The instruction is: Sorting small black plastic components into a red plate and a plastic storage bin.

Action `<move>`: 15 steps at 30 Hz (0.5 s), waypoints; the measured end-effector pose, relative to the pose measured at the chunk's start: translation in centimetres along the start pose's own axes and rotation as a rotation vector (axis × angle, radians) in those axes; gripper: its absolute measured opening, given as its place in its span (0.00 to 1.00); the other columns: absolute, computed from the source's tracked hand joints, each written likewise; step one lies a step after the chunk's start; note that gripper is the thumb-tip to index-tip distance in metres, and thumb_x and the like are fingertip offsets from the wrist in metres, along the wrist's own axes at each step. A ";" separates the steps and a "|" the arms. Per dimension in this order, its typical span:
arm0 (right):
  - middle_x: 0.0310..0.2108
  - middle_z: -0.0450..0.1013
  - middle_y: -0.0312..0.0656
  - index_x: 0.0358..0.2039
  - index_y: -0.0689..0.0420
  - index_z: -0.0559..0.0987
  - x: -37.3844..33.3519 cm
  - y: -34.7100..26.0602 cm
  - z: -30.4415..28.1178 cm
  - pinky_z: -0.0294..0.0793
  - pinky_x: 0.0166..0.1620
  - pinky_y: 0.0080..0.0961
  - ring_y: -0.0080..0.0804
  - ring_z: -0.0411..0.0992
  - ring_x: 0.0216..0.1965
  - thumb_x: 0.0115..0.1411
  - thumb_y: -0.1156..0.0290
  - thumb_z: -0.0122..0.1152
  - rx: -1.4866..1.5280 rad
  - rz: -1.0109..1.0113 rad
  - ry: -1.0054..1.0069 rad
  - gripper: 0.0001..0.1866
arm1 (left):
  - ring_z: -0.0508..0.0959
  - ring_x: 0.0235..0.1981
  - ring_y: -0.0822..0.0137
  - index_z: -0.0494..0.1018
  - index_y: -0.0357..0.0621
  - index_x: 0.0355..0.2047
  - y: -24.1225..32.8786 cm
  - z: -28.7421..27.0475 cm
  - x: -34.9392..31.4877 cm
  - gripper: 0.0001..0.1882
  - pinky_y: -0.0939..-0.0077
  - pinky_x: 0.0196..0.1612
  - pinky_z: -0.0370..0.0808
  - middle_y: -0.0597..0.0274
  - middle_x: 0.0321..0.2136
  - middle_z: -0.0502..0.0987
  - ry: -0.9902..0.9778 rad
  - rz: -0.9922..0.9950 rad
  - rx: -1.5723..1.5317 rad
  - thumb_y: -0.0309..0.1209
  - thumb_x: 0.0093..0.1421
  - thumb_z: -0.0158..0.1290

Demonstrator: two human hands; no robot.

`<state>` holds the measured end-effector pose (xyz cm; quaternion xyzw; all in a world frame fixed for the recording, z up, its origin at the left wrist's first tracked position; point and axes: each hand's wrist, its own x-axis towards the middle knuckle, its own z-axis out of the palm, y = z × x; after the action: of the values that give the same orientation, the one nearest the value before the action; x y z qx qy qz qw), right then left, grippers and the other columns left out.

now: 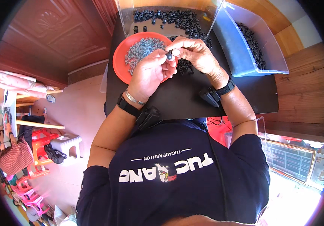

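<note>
A small round black part [169,56] sits between the fingertips of my two hands, above the right rim of a red plate [119,66]. My left hand [148,75], palm turned up, pinches it between thumb and fingers. From the other side, the thumb and forefinger of my right hand [199,56] close on its upper end; the fingertips hide part of it. Many small silvery metal pieces [142,51] fill the plate. Loose black parts [186,67] lie on the dark table under my right hand.
More black parts [180,19] spread across the back of the dark table [177,98], near clear upright panels. A translucent blue bin [241,69] holding black parts stands at the right. Stools [67,145] and another person [16,158] are off to the left.
</note>
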<state>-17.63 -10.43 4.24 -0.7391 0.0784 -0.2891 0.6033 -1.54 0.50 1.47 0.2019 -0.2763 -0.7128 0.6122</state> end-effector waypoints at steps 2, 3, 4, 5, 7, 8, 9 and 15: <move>0.34 0.73 0.37 0.43 0.62 0.79 0.0 0.0 0.0 0.73 0.39 0.20 0.22 0.72 0.33 0.62 0.75 0.54 -0.015 -0.002 0.008 0.10 | 0.76 0.33 0.67 0.69 0.41 0.37 0.0 0.1 0.0 0.09 0.79 0.35 0.70 0.60 0.32 0.75 0.000 0.000 -0.013 0.34 0.63 0.45; 0.34 0.73 0.37 0.42 0.62 0.78 0.0 -0.1 0.1 0.73 0.39 0.20 0.22 0.72 0.33 0.62 0.75 0.54 -0.030 -0.004 0.013 0.10 | 0.76 0.33 0.67 0.70 0.41 0.37 0.0 0.2 0.0 0.09 0.79 0.35 0.70 0.59 0.32 0.75 0.001 0.003 -0.027 0.34 0.63 0.45; 0.34 0.73 0.37 0.42 0.62 0.78 0.0 -0.1 0.0 0.73 0.39 0.20 0.22 0.72 0.33 0.62 0.75 0.54 -0.030 -0.004 0.013 0.10 | 0.76 0.33 0.67 0.70 0.41 0.37 0.0 0.2 0.0 0.09 0.79 0.35 0.70 0.59 0.32 0.75 0.002 0.003 -0.027 0.34 0.63 0.45; 0.34 0.74 0.36 0.43 0.60 0.79 -0.1 -0.2 0.0 0.72 0.44 0.21 0.22 0.72 0.36 0.62 0.75 0.56 -0.018 0.016 0.017 0.10 | 0.76 0.32 0.67 0.70 0.41 0.37 0.0 0.2 0.0 0.10 0.79 0.35 0.70 0.59 0.32 0.75 0.003 0.005 -0.026 0.34 0.63 0.45; 0.35 0.76 0.35 0.43 0.58 0.80 -0.1 -0.2 0.0 0.70 0.48 0.21 0.22 0.72 0.40 0.61 0.75 0.57 -0.007 0.036 0.021 0.10 | 0.76 0.32 0.67 0.70 0.41 0.37 0.0 0.2 0.0 0.10 0.79 0.36 0.70 0.59 0.32 0.75 0.003 0.007 -0.026 0.34 0.64 0.44; 0.35 0.76 0.36 0.43 0.58 0.80 -0.1 -0.2 0.0 0.70 0.48 0.21 0.22 0.72 0.40 0.61 0.75 0.57 -0.015 0.037 0.029 0.10 | 0.76 0.32 0.67 0.70 0.41 0.37 -0.1 0.1 0.0 0.10 0.79 0.35 0.70 0.59 0.32 0.75 0.002 0.030 0.022 0.34 0.64 0.44; 0.35 0.76 0.36 0.42 0.58 0.80 -0.1 -0.2 0.0 0.70 0.48 0.21 0.22 0.72 0.40 0.61 0.75 0.57 -0.022 0.039 0.035 0.10 | 0.76 0.32 0.68 0.69 0.41 0.38 -0.1 0.1 0.0 0.10 0.79 0.35 0.70 0.60 0.32 0.75 0.000 0.052 0.069 0.34 0.64 0.44; 0.36 0.73 0.37 0.42 0.62 0.78 -0.1 -0.5 0.4 0.72 0.42 0.20 0.22 0.72 0.35 0.62 0.76 0.55 -0.119 -0.045 0.044 0.09 | 0.76 0.31 0.69 0.69 0.41 0.38 -0.2 0.8 -0.2 0.08 0.79 0.35 0.70 0.61 0.30 0.76 0.067 0.120 0.145 0.32 0.62 0.47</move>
<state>-17.62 -9.89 4.68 -0.7686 0.0922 -0.3134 0.5500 -2.10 0.82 1.93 0.2526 -0.3181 -0.6457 0.6466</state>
